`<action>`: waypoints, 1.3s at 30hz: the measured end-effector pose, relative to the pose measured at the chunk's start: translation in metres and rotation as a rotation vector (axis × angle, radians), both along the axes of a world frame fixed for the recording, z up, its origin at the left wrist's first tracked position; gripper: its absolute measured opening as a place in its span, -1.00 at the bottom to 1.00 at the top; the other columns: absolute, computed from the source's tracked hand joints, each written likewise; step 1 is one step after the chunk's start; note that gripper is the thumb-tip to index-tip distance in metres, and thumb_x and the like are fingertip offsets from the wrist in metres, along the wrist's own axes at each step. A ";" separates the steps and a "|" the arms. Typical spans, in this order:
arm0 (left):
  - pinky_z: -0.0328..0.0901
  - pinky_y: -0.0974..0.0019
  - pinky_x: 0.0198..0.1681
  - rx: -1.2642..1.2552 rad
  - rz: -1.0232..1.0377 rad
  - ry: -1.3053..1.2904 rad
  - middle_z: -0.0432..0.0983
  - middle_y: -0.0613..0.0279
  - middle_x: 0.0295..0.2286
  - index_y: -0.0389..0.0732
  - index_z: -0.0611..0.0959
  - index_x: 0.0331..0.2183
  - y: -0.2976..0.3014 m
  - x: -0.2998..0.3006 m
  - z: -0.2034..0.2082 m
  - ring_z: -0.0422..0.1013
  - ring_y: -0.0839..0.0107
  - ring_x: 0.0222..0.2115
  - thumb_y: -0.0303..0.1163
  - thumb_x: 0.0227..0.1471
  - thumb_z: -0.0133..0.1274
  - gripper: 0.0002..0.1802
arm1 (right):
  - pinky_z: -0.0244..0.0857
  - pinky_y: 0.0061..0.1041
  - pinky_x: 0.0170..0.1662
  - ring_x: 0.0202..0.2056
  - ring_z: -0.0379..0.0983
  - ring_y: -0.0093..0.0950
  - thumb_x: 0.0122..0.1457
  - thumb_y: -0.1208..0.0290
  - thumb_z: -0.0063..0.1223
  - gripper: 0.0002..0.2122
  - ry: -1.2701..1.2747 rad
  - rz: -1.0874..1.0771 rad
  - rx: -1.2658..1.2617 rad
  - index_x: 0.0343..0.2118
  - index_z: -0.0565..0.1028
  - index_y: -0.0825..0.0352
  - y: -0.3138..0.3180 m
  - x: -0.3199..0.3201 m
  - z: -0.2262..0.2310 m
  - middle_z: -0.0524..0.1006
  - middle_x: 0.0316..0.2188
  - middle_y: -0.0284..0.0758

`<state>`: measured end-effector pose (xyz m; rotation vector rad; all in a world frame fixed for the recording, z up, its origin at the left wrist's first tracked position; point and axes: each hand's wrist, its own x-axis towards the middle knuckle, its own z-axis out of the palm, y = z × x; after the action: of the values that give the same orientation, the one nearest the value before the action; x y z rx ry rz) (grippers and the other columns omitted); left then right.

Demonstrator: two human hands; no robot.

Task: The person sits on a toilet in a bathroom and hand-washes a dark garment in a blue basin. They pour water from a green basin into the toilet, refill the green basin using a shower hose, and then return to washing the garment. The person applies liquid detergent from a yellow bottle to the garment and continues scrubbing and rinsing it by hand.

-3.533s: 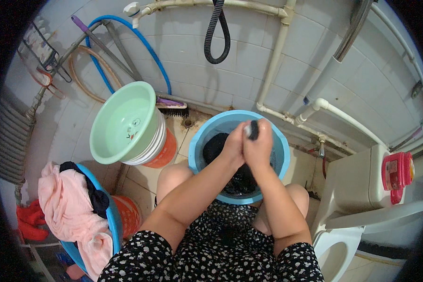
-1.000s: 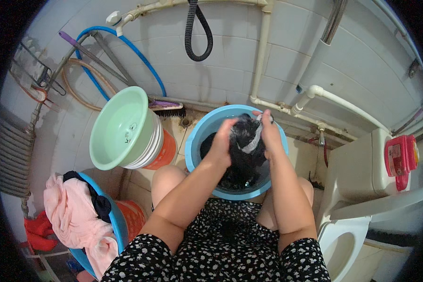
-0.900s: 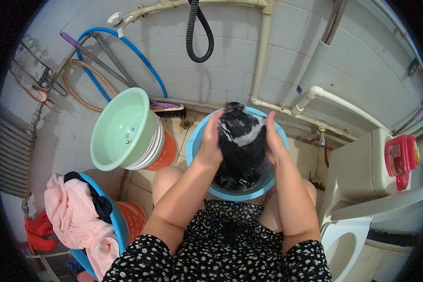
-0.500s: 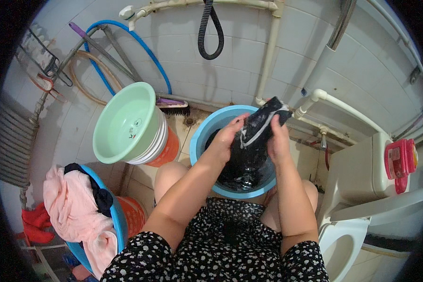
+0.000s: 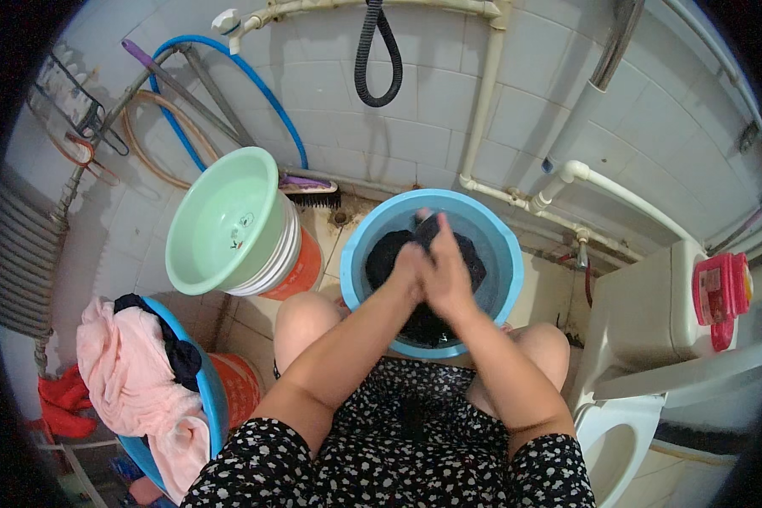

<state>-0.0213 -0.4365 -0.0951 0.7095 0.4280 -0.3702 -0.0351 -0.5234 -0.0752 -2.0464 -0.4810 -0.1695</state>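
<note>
The left hand [image 5: 408, 264] and the right hand [image 5: 450, 275] are pressed together, squeezing a bit of soft black wet cloth [image 5: 429, 230] between them. They are a little blurry. A piece of the cloth pokes out past the fingers. More of it lies below, inside the round light-blue plastic basin [image 5: 510, 267], between the person's knees. To the left, a round pale-green plastic basin [image 5: 220, 222] sits tilted on a white and orange bucket [image 5: 303, 269].
</note>
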 end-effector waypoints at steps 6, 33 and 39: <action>0.26 0.19 -0.10 0.402 -0.151 0.028 0.46 0.10 -0.21 -0.24 0.49 -0.15 -0.006 0.005 0.003 0.39 0.27 -0.24 -0.15 0.09 -0.16 -0.59 | -0.19 -0.37 0.22 0.21 -0.07 -0.09 0.20 0.22 -0.20 -0.47 0.284 -0.310 0.011 0.16 0.06 0.42 0.002 0.020 -0.021 0.10 0.15 0.02; 0.16 0.10 0.03 0.051 -0.152 0.128 0.29 0.08 -0.02 -0.20 0.36 0.01 0.015 0.056 -0.105 0.24 0.15 -0.03 0.19 0.09 -0.27 -0.30 | -0.01 -0.32 0.15 0.13 0.12 -0.08 0.10 0.41 -0.12 -0.59 0.322 -0.140 -0.026 0.07 0.29 0.22 -0.003 0.021 -0.061 0.24 0.08 -0.02; 0.22 0.12 -0.01 -0.031 -0.054 0.047 0.35 0.15 -0.05 -0.14 0.39 -0.01 -0.014 0.034 -0.043 0.31 0.29 -0.08 0.01 0.10 -0.19 -0.47 | -0.31 0.09 0.18 0.24 -0.11 -0.17 0.14 0.26 -0.10 -0.52 0.008 -0.156 -0.368 0.11 0.23 0.34 -0.009 0.028 -0.036 0.13 0.18 -0.22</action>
<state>0.0127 -0.4508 -0.1377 0.6841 0.4469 -0.4444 -0.0066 -0.5327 -0.1108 -2.4459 -0.3669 -0.1763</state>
